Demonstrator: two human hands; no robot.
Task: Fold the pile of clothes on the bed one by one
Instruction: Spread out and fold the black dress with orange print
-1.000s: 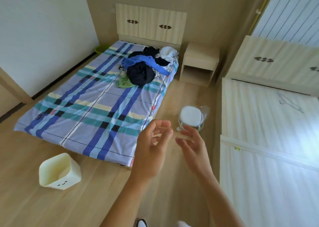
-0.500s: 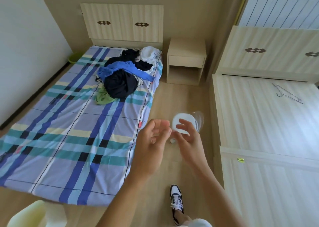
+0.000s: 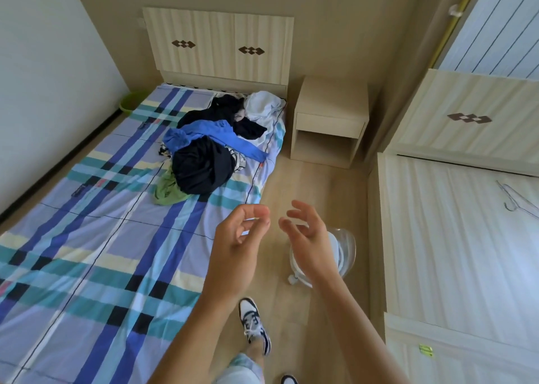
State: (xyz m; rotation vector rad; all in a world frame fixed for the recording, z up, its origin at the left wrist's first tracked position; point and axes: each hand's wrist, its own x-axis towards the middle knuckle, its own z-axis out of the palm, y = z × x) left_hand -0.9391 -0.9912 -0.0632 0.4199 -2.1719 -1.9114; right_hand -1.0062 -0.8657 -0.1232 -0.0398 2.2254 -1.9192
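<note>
- Getting closer comes first, I'd say: the pile of clothes (image 3: 204,162) sits ahead and left of both grips, well apart, up the bed (image 3: 87,252).
- Left grip (image 3: 236,246): fingers loosely curled, holding nothing.
- Right grip (image 3: 309,243): fingers spread, empty, above a white stool (image 3: 345,251).
- Then lift only the top blue piece (image 3: 213,130), not a clump.

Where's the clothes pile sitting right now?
In the head view the clothes pile lies at the far end of the bed, toward its right edge, just below the headboard and beside the nightstand.
</note>
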